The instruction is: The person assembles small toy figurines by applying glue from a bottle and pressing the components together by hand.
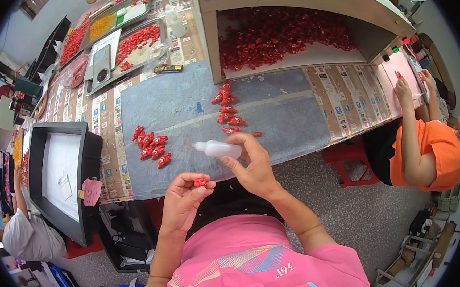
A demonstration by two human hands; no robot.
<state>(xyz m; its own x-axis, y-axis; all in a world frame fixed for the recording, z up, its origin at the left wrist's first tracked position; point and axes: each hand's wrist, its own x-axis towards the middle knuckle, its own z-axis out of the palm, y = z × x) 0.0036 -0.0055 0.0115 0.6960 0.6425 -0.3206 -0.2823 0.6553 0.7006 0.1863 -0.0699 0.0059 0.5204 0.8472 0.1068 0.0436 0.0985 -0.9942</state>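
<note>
Pinched between the thumb and fingers of my left hand [184, 198] is a small red plastic figure [200, 182]. My right hand [255, 165] grips a translucent white squeeze bottle [220, 148], tilted on its side with its thin nozzle pointing left. The nozzle is apart from the figure, a little above and to its left. On the blue-grey mat [275, 109] left of the bottle lies a loose group of red figures [152, 144]. Beyond the bottle, a line of similar red figures [227, 108] runs back to a wooden box.
A wooden box [209, 24] holds a heap of red pieces. At the left stand a black bin [91, 158] and metal trays [131, 67] with red parts; another squeeze bottle [175, 22] stands behind. A person in an orange shirt [419, 151] works at the right.
</note>
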